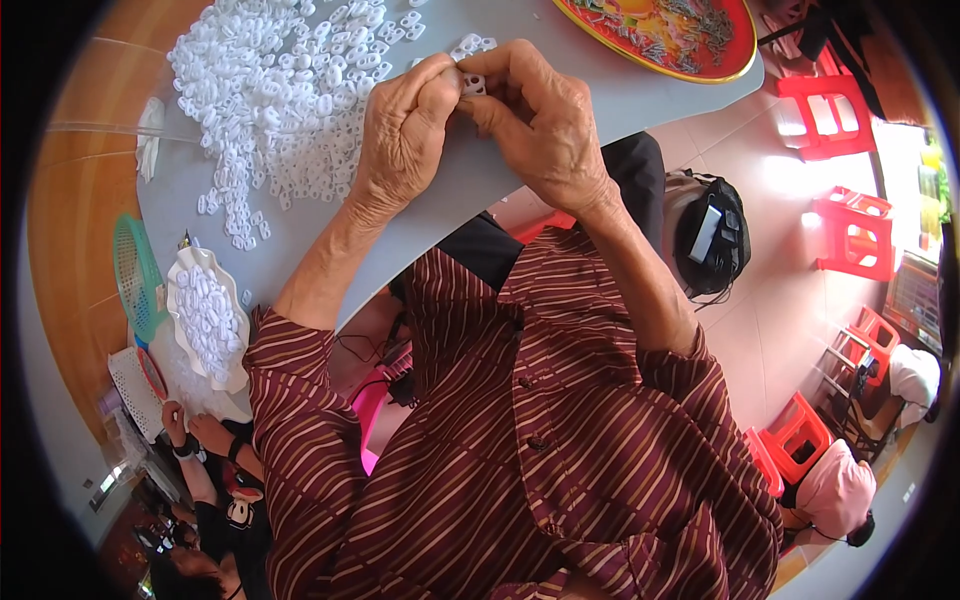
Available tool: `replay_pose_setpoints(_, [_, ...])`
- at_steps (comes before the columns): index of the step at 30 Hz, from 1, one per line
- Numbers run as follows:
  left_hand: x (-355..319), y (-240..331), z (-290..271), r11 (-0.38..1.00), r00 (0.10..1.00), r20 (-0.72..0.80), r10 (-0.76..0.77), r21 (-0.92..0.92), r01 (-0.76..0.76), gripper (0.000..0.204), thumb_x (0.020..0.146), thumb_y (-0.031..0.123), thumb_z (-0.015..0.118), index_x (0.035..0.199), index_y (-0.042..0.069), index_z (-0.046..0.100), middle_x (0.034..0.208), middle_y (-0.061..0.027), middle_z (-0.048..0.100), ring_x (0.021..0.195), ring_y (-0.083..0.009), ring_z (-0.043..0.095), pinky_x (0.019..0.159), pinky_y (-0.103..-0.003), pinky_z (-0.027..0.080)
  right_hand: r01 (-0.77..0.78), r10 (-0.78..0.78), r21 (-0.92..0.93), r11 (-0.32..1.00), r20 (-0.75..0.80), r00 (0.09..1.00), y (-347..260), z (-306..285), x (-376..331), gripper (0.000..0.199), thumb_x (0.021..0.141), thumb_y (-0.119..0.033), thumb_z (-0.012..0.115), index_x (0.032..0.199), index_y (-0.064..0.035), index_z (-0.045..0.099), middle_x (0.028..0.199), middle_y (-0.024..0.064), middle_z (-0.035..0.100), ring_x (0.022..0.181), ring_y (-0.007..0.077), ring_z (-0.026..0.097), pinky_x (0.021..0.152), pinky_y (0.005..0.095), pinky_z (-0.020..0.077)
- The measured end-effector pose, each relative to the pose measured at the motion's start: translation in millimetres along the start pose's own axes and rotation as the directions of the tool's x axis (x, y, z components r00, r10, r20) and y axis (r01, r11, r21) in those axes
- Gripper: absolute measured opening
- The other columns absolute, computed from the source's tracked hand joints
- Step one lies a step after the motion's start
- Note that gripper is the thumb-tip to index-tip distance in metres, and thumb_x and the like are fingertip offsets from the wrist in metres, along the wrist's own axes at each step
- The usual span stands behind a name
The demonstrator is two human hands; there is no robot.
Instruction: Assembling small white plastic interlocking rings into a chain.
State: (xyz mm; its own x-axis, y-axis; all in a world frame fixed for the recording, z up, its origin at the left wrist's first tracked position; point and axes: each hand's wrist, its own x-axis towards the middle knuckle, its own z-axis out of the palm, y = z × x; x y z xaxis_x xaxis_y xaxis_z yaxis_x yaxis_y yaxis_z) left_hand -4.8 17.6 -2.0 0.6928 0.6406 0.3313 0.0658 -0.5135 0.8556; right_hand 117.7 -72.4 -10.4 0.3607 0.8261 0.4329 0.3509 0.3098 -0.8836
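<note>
Right of white pile (262, 88), perforated piece (474, 86) pinched by right hand (548, 128); hold of left hand (408, 132) cannot be told. If pinch slackened, piece could be dropped.

Seemingly an assembly workroom: white plastic parts (265, 90) heap the grey tabletop (645, 108) at eleven o'clock, a red tray (738, 62) holds metal pieces (703, 25) at one, red stools (848, 230) stand on tiled floor (770, 265) from two to four.
</note>
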Motion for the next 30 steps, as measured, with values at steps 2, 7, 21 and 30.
replay_pose_setpoints(2, [-0.9,1.4,0.3,1.0,1.0,0.005,-0.019,-0.015,0.019,0.022,0.092,0.016,0.046,0.091,-0.004,0.053,0.066,-0.0083,0.049,0.062,-0.0114,0.042,0.058,-0.027,0.04,-0.007,0.007,-0.011,1.0,0.003,1.0,-0.8,-0.7,-0.9,0.019,0.078,-0.003,0.067,0.093,0.0,0.055,0.07,0.0104,0.063,0.062,0.018,0.063,0.056,0.0274,0.048])
replay_pose_setpoints(7, [-1.4,6.7,1.5,0.997,0.998,0.028,-0.05,-0.059,0.052,0.023,0.091,0.018,0.045,0.089,-0.004,0.052,0.067,-0.0084,0.049,0.063,-0.0118,0.043,0.058,-0.028,0.041,-0.022,0.022,-0.036,0.999,0.001,1.0,-4.0,-4.0,-2.0,0.017,0.078,-0.003,0.067,0.09,0.0005,0.056,0.068,0.0113,0.063,0.061,0.0178,0.063,0.055,0.0272,0.0484])
replay_pose_setpoints(21, [6.7,15.4,-5.3,0.995,0.996,0.047,-0.076,-0.065,0.079,0.024,0.093,0.021,0.044,0.085,0.0,0.051,0.06,-0.004,0.04,0.056,-0.0114,0.037,0.052,-0.028,0.035,-0.164,0.163,0.203,0.965,0.023,0.986,-3.6,-8.6,9.7,0.018,0.085,-0.006,0.063,0.1,0.0031,0.061,0.072,0.0062,0.063,0.064,0.0083,0.058,0.059,0.0219,0.0471])
replay_pose_setpoints(30, [-4.4,18.1,0.9,0.988,0.995,0.041,-0.094,-0.121,0.098,0.005,0.088,0.004,0.047,0.087,0.0,0.05,0.069,-0.0084,0.049,0.059,-0.0172,0.048,0.055,-0.028,0.04,-0.226,0.237,0.217,0.95,-0.026,0.971,-18.1,-15.7,35.3,0.015,0.086,-0.006,0.062,0.098,0.0026,0.06,0.076,0.0022,0.062,0.066,0.0053,0.055,0.059,0.0213,0.046])
